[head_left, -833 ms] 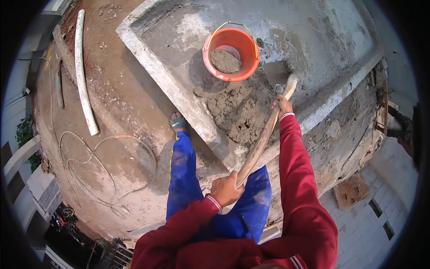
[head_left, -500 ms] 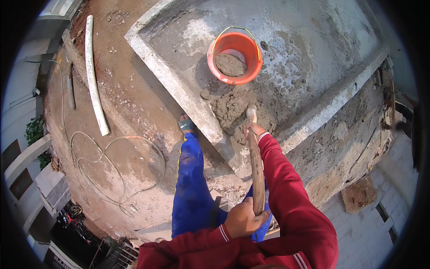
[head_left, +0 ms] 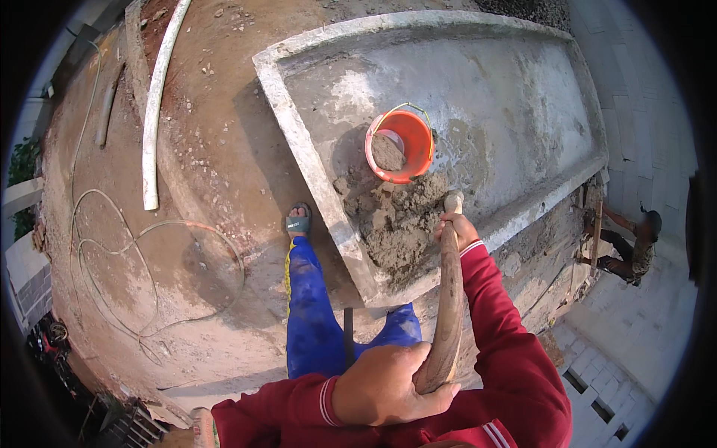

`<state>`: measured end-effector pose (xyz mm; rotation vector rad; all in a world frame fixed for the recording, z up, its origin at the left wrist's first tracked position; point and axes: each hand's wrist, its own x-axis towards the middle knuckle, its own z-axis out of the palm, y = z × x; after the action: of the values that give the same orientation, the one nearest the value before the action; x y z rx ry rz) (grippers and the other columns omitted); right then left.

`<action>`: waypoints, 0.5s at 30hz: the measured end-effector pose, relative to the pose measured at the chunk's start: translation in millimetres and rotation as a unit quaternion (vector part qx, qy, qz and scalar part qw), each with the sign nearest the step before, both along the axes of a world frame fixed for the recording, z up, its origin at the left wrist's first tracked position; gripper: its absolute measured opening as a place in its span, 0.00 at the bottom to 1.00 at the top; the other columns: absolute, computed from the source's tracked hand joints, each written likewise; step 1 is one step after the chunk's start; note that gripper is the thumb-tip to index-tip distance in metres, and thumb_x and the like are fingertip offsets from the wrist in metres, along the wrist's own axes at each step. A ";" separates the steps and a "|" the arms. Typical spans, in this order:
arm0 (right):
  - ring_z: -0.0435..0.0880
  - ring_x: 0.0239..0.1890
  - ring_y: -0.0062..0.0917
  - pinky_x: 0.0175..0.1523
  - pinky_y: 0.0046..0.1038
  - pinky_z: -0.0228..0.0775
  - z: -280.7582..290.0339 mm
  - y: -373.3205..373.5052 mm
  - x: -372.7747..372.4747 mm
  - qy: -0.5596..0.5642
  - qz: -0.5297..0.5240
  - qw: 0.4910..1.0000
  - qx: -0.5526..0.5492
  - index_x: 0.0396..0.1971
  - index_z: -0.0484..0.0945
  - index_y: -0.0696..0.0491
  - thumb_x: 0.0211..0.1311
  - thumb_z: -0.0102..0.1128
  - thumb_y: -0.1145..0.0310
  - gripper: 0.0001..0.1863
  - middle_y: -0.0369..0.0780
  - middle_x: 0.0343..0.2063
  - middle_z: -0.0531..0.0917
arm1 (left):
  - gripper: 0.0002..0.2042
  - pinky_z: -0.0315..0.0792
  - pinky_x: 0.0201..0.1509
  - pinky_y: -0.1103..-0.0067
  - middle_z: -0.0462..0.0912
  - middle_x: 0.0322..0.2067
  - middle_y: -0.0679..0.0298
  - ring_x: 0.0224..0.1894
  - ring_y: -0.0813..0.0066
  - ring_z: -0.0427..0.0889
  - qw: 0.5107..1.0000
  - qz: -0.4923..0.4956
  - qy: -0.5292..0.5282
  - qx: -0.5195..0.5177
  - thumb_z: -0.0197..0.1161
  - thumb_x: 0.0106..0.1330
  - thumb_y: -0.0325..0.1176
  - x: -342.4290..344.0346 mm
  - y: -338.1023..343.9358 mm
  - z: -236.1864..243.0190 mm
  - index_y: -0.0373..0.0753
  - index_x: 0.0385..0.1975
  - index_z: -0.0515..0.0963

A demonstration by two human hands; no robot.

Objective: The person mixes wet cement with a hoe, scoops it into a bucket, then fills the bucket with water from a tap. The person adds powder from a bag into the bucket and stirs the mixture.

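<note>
Both my hands are closed around a long wooden-handled tool (head_left: 449,299). My left hand (head_left: 385,384) wraps the near end of the handle, close to my body. Further along, my right hand (head_left: 457,230) grips it just short of the pale far end. No blade shows past that end, so the tool's kind cannot be told. Beside it lies a heap of wet grey mortar (head_left: 403,231) in the corner of a low-walled concrete basin (head_left: 310,160). An orange bucket (head_left: 413,160) with its handle raised stands behind the heap, tilted in view, with mortar inside.
A long white pipe (head_left: 155,112) lies on the dirt at left, near a looped hose (head_left: 153,224). My sandalled foot (head_left: 298,218) is beside the basin's left wall. At far right another person (head_left: 635,243) in a dark hat is by a wooden post (head_left: 597,231).
The tool's far end has swung right and my left hand has come closer to the camera. The view has shifted, bringing another person into sight at right.
</note>
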<state>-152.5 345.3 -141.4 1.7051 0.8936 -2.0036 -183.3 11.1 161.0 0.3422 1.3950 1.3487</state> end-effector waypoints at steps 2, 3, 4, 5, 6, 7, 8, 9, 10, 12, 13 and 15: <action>0.69 0.18 0.25 0.23 0.30 0.69 19.2 -23.6 -21.1 0.022 -0.007 0.999 0.044 0.35 0.64 0.53 0.64 0.49 0.74 0.04 0.36 0.19 0.69 | 0.20 0.72 0.31 0.67 0.78 0.21 0.52 0.25 0.53 0.81 0.998 -0.058 -0.002 -0.010 0.68 0.57 0.49 6.6 -33.2 -20.9 0.36 0.31 0.73; 0.70 0.18 0.25 0.23 0.30 0.70 16.6 -37.4 -28.0 0.030 -0.009 0.997 0.064 0.35 0.65 0.53 0.64 0.50 0.74 0.04 0.37 0.19 0.70 | 0.21 0.73 0.33 0.67 0.79 0.23 0.52 0.27 0.53 0.81 0.996 -0.093 0.003 -0.016 0.68 0.56 0.50 13.5 -52.2 -35.1 0.36 0.33 0.73; 0.70 0.18 0.25 0.24 0.30 0.70 9.1 -55.1 -34.4 0.036 -0.009 0.996 0.076 0.35 0.65 0.53 0.65 0.50 0.73 0.04 0.37 0.19 0.70 | 0.22 0.73 0.35 0.67 0.80 0.25 0.51 0.30 0.52 0.82 0.992 -0.106 0.027 -0.060 0.67 0.56 0.50 27.0 -69.4 -49.6 0.37 0.35 0.72; 0.70 0.18 0.25 0.24 0.30 0.71 1.2 -68.6 -36.5 0.041 -0.014 0.995 0.094 0.35 0.66 0.53 0.65 0.51 0.73 0.04 0.37 0.20 0.71 | 0.22 0.73 0.37 0.66 0.80 0.27 0.51 0.33 0.52 0.82 0.986 -0.125 0.050 -0.097 0.67 0.55 0.51 43.5 -86.1 -71.5 0.38 0.37 0.72; 0.72 0.19 0.26 0.25 0.29 0.71 -23.7 -75.5 -30.8 0.064 0.026 0.988 0.141 0.35 0.68 0.53 0.65 0.53 0.71 0.05 0.37 0.20 0.72 | 0.22 0.73 0.38 0.66 0.80 0.29 0.52 0.34 0.51 0.81 0.982 -0.126 0.038 -0.137 0.68 0.54 0.50 61.8 -97.6 -96.6 0.39 0.39 0.72; 0.73 0.20 0.26 0.24 0.31 0.72 -42.2 -84.4 -28.2 0.082 0.009 0.981 0.175 0.35 0.68 0.53 0.63 0.54 0.71 0.05 0.37 0.21 0.73 | 0.22 0.73 0.40 0.65 0.81 0.30 0.52 0.35 0.50 0.81 0.975 -0.130 0.030 -0.176 0.68 0.53 0.48 78.4 -103.7 -124.8 0.40 0.40 0.72; 0.74 0.20 0.26 0.24 0.31 0.72 -59.8 -94.6 -25.4 0.095 -0.007 0.978 0.185 0.35 0.68 0.52 0.63 0.54 0.72 0.05 0.37 0.21 0.73 | 0.22 0.73 0.42 0.63 0.81 0.31 0.53 0.37 0.51 0.81 0.957 -0.162 0.092 -0.224 0.68 0.53 0.46 97.9 -106.6 -153.9 0.39 0.41 0.72; 0.74 0.19 0.27 0.24 0.32 0.72 -78.7 -103.0 -22.5 0.106 -0.027 0.975 0.195 0.36 0.68 0.52 0.62 0.55 0.73 0.06 0.37 0.21 0.73 | 0.22 0.72 0.45 0.62 0.82 0.33 0.54 0.40 0.52 0.81 0.930 -0.196 0.153 -0.270 0.68 0.54 0.44 116.0 -107.6 -185.6 0.39 0.43 0.71; 0.74 0.19 0.27 0.24 0.33 0.73 -94.7 -107.0 -19.3 0.106 -0.033 0.974 0.200 0.37 0.67 0.51 0.61 0.55 0.73 0.07 0.37 0.22 0.73 | 0.21 0.71 0.46 0.63 0.82 0.33 0.55 0.41 0.53 0.81 0.918 -0.195 0.185 -0.292 0.68 0.54 0.42 131.9 -108.7 -216.4 0.40 0.43 0.71; 0.75 0.20 0.28 0.25 0.35 0.74 -112.5 -115.4 -12.8 0.111 -0.039 0.969 0.218 0.40 0.65 0.51 0.60 0.55 0.75 0.11 0.39 0.24 0.74 | 0.19 0.69 0.49 0.64 0.82 0.34 0.58 0.43 0.56 0.80 0.890 -0.192 0.243 -0.334 0.68 0.53 0.38 157.9 -113.0 -268.7 0.42 0.42 0.71; 0.76 0.20 0.28 0.25 0.35 0.74 -107.4 -119.4 -12.3 0.128 -0.053 0.965 0.222 0.40 0.64 0.51 0.60 0.55 0.75 0.11 0.39 0.24 0.74 | 0.19 0.68 0.50 0.64 0.82 0.35 0.58 0.44 0.57 0.79 0.879 -0.181 0.262 -0.355 0.69 0.53 0.37 161.8 -115.2 -282.8 0.41 0.42 0.71; 0.76 0.21 0.28 0.26 0.36 0.74 -91.6 -118.6 -5.6 0.159 -0.083 0.956 0.233 0.40 0.64 0.51 0.60 0.55 0.76 0.11 0.39 0.25 0.74 | 0.20 0.67 0.52 0.64 0.81 0.35 0.59 0.45 0.59 0.78 0.855 -0.161 0.295 -0.395 0.69 0.52 0.35 172.2 -117.8 -303.0 0.40 0.43 0.71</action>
<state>-158.1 226.7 -233.0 1.7617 1.4747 -2.3637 -11.1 -106.7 -141.9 0.4176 2.1524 0.3062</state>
